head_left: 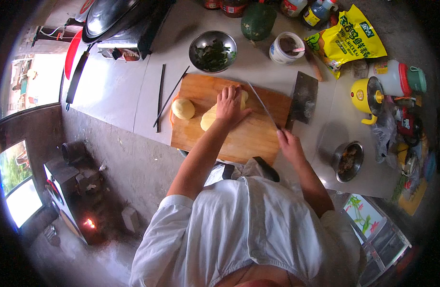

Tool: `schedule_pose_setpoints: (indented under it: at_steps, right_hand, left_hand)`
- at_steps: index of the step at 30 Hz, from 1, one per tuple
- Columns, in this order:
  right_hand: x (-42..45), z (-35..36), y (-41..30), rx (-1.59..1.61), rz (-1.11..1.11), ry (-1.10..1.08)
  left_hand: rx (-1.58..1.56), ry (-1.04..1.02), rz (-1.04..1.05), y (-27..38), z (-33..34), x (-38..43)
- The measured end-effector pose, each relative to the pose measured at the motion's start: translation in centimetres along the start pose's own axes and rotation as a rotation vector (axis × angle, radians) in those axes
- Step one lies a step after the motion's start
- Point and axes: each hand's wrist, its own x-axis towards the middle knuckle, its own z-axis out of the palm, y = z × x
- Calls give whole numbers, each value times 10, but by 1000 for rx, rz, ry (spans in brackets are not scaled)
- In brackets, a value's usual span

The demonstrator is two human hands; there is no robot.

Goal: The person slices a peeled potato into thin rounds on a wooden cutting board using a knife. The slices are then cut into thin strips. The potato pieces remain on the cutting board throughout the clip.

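Observation:
A wooden cutting board (257, 140) lies before me. My left hand (229, 104) presses down over pale yellow, peeled potato pieces (208, 119); part of them shows on either side of it, the rest is hidden under the palm. Its fingers curl over the top and the thumb points out to the right. In my right hand (291, 145) is the handle of a knife (262, 103), whose thin blade is seen nearly edge-on and slants up and left over the board. A whole peeled potato (183, 109) sits on the board's left part.
Two dark chopsticks (161, 97) lie left of the board. Beyond it stand a metal bowl of chopped greens (213, 52), a dark green gourd (258, 21) and a white tub (286, 48). A dark flat blade (304, 97) touches the right side. A fire (89, 223) burns lower left.

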Motion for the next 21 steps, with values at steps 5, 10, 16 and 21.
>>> schedule_pose_setpoints:
  at_steps: [5,10,16,21]
  right_hand:
    - [4,-8,6,-9,-54,-31]
    - [5,-19,-9,3,29,-98]
    - [2,-9,7,-122,-62,-18]
    - [-2,-12,-12,-116,7,-27]
  left_hand:
    - [-11,-49,87,-1,9,-1]
    - [2,-68,234,3,15,-12]
    - [-34,-151,131,7,0,-24]
    - [26,-17,104,-11,-11,-54]
